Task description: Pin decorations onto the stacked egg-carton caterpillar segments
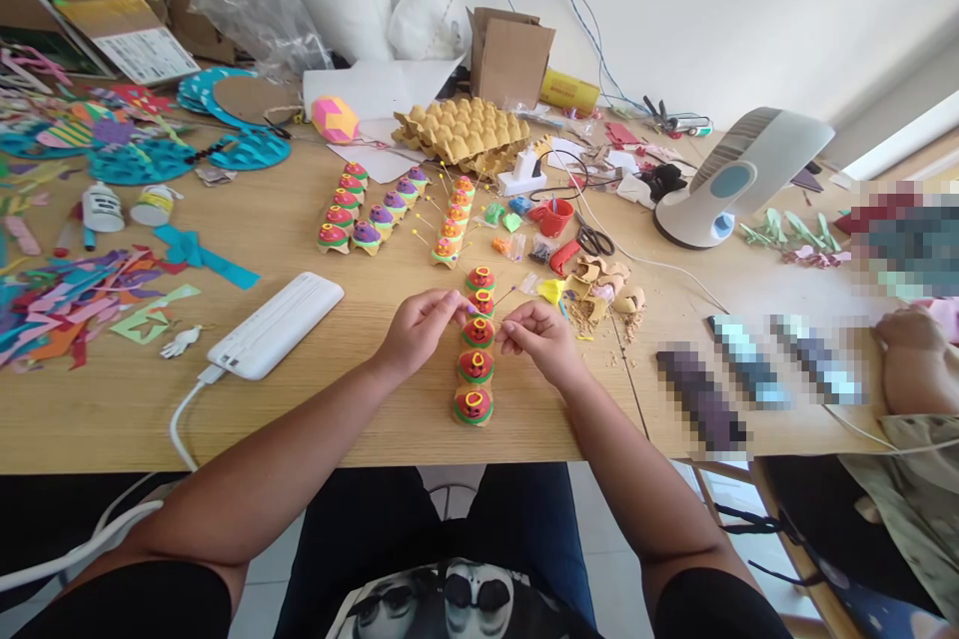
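In front of me lies an egg-carton strip (475, 365) with several red-topped, green-edged bumps, each bearing a yellow ring and a small face. My left hand (421, 327) is at its left side, thumb and forefinger pinching a small purple lump of clay (471, 308). On the other side, my right hand (540, 333) is closed in a pinch close to the strip; what its fingertips hold is too small to make out. A thin stalk with a purple tip (513, 291) slants up between the strip and that hand. Whether it is fixed to the strip, I cannot tell.
Three more decorated strips, one with an orange strip (450, 230) bearing yellow-tipped stalks, stand behind. A white power bank (277, 324) lies left. Scissors (595, 238), clay bits, carton scraps (606, 285) and a fan (738, 180) are right. Another person's arm (920, 359) rests far right.
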A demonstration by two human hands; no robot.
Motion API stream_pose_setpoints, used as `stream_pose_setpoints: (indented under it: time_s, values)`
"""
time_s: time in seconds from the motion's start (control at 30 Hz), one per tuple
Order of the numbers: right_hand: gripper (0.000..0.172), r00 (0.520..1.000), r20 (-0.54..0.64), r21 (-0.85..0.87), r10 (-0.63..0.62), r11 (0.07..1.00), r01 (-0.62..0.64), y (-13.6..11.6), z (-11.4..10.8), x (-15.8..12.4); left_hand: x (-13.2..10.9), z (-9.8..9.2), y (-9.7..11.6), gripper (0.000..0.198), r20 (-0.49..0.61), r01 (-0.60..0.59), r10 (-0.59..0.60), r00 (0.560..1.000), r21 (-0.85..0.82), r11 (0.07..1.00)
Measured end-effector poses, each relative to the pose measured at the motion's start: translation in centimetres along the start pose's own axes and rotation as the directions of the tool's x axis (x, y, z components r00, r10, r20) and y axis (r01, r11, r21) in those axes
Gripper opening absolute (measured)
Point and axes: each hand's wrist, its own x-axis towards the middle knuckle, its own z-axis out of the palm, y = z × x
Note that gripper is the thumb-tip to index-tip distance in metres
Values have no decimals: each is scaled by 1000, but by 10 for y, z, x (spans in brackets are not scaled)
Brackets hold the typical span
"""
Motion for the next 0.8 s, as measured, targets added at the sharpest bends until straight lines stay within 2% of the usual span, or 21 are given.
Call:
stream_pose_setpoints:
  time_s: [0.1,0.17,0.3,0.5,0.8]
  values:
    - [40,1000,-4,-22,-15,1000,14,-1,1,-1,0,-1,-3,44,-25,-37,39,999,73,997]
    - [39,1000,-12,-35,-19,999,19,-2,1,-1,0,-2,-4,41,-34,-94,103,994,193,977]
    - [39,1000,-16,-35,-26,999,25,-3,2,-2,0,-4,1,33,3,-244,267,964,413,878]
    - [40,999,-20,-43,-30,999,29,-3,2,-2,-1,-3,8,18,52,-389,408,911,433,813]
    - [40,999,-25,-51,-37,998,36,-5,3,-4,1,-4,3,15,44,-384,401,915,404,831]
